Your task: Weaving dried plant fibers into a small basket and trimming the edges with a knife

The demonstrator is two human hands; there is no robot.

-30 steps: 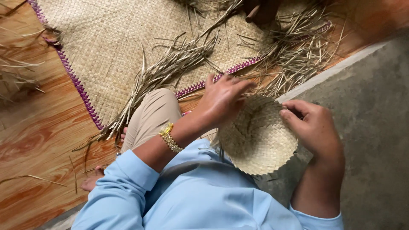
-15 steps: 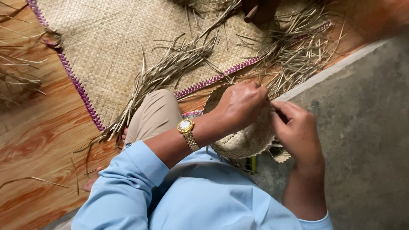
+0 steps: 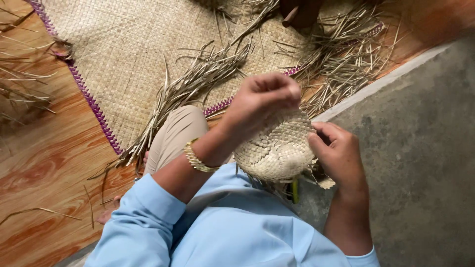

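The small woven palm-leaf basket (image 3: 277, 148) sits in front of my chest, above my lap, rounded side up, its plaited strips pale straw in colour. A few loose strip ends hang from its lower right edge, and a green stem (image 3: 295, 190) shows just beneath it.

My left hand (image 3: 262, 101) lies over the top left of the basket, fingers curled into a tight pinch at the upper rim. The fingertips are closed together; whether a strip is pinched between them I cannot tell. A gold-coloured bracelet (image 3: 198, 158) is on that wrist, and the light blue sleeve (image 3: 143, 217) is pushed back to the forearm.

My right hand (image 3: 336, 153) grips the basket's right side, thumb on the woven surface, fingers wrapped around the edge, closed on the basket.

Below the basket, my knee in beige trousers (image 3: 175, 136) points towards a large woven mat (image 3: 123, 54) spread on the floor. The mat has a purple plaited border (image 3: 94, 106) along its left and lower edges. A bundle of dry leaf strips (image 3: 193, 84) lies across the mat, reaching my knee; a second, looser pile (image 3: 341, 49) lies at the mat's right corner.

The mat rests on a wood-pattern floor (image 3: 44, 168). To my right is a grey concrete surface (image 3: 425, 138).
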